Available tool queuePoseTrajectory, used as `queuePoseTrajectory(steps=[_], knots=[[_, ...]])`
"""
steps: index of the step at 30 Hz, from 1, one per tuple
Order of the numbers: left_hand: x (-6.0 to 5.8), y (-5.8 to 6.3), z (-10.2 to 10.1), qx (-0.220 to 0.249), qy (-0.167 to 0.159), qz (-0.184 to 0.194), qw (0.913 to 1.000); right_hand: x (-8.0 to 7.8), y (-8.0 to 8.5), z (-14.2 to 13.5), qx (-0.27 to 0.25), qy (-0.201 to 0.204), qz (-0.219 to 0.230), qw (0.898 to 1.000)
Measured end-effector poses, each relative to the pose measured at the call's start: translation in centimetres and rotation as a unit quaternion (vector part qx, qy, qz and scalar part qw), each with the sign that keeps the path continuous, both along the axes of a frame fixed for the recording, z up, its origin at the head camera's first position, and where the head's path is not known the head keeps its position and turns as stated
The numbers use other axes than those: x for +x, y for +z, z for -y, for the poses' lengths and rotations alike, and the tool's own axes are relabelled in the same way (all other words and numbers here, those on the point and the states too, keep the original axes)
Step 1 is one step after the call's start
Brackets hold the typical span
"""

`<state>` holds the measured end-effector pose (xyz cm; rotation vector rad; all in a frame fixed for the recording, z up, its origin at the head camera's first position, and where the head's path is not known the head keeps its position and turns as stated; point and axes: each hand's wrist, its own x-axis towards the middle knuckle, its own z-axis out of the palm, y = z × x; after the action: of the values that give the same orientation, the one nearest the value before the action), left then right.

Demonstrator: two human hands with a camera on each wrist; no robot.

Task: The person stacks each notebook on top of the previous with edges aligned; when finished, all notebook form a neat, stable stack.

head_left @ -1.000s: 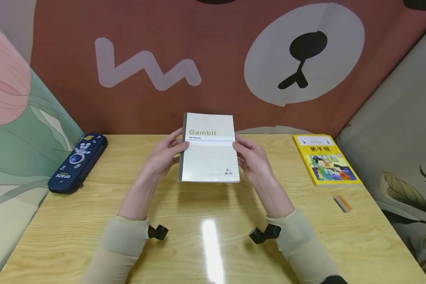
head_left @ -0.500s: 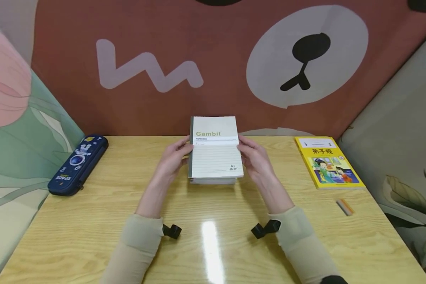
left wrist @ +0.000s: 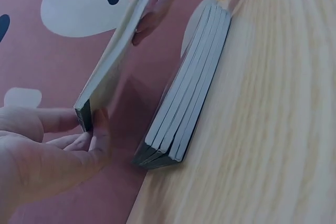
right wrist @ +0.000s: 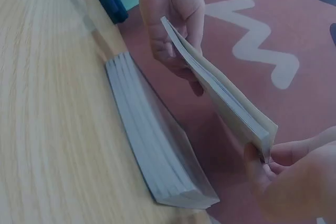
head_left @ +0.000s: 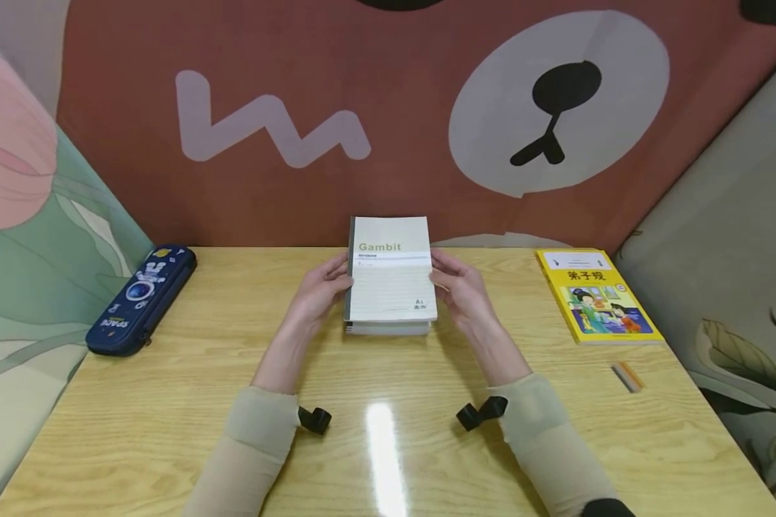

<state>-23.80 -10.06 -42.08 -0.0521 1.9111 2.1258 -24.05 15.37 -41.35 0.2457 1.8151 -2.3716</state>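
Observation:
A thin notebook (head_left: 393,287) with a pale "Gambit" cover and dark spine is held level between both hands. My left hand (head_left: 317,291) pinches its spine edge, thumb on top and fingers beneath. On the opposite edge, my right hand (head_left: 463,287) pinches it the same way. Below lies a stack of several similar notebooks (head_left: 388,329) on the table, mostly covered by the held one in the head view. Both wrist views show a gap between the held notebook (left wrist: 113,51) and the stack (right wrist: 144,135).
A navy pencil case (head_left: 141,300) with a space print lies at the table's left edge. On the right are a yellow picture-covered book (head_left: 598,296) and a small striped strip (head_left: 627,376). A patterned wall (head_left: 388,179) rises right behind the table (head_left: 388,388).
Both hands brought the notebook slightly right and into line over the stack, whose front edge now shows beneath it. Over the last half second it shifted only slightly. Both grips stay the same.

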Motion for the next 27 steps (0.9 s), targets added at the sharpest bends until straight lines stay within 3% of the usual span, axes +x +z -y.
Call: queuePoseTrajectory(steps=[8, 17, 27], knots=[[-0.2, -0.2, 0.0, -0.038, -0.035, 0.007, 0.9986, -0.3, -0.8, -0.2, 0.027, 0.028, -0.007, 0.999], [-0.2, -1.2, 0.3, -0.068, 0.004, -0.005, 0.9977, -0.2, -1.6, -0.2, 0.076, 0.065, -0.021, 0.995], [-0.4, -1.9, -0.3, -0.130, 0.025, -0.014, 0.9911, -0.7, -2.6, -0.3, 0.133, 0.041, -0.022, 0.990]])
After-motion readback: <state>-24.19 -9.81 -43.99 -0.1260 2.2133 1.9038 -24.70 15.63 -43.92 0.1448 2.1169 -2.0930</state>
